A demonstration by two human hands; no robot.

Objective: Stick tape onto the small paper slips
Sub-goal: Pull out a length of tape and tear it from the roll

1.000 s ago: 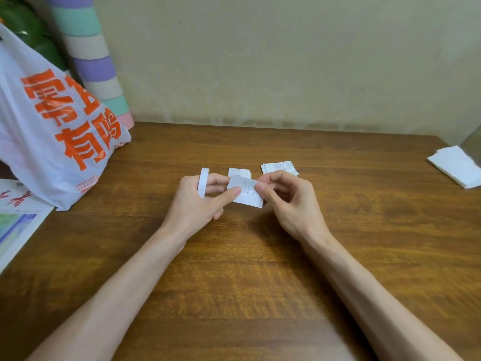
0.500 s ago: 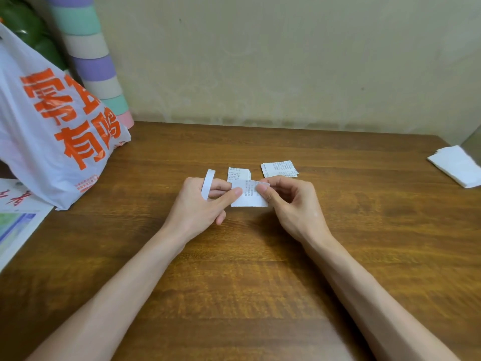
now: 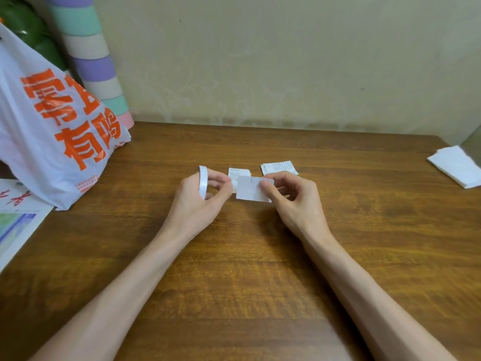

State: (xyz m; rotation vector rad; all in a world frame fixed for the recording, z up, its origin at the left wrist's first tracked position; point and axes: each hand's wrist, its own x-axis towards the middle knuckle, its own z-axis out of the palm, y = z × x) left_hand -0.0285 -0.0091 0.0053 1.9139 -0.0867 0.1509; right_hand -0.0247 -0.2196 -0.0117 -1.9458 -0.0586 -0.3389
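Your brown wooden table [image 3: 234, 282] has bare board on the near side of your hands. A white plastic bag with orange characters [image 3: 52, 131] crowds the left edge, and a white folded paper stack [image 3: 455, 166] lies at the far right edge. Your left hand [image 3: 192, 204] curls round a white ring-shaped tape roll [image 3: 203, 182], thumb tip just beside the small white printed paper slip [image 3: 251, 190]. Your right hand [image 3: 296, 201] pinches that slip's right end at mid-table, with its long axis running left to right. Two small piles of printed slips [image 3: 279, 168] lie just beyond.
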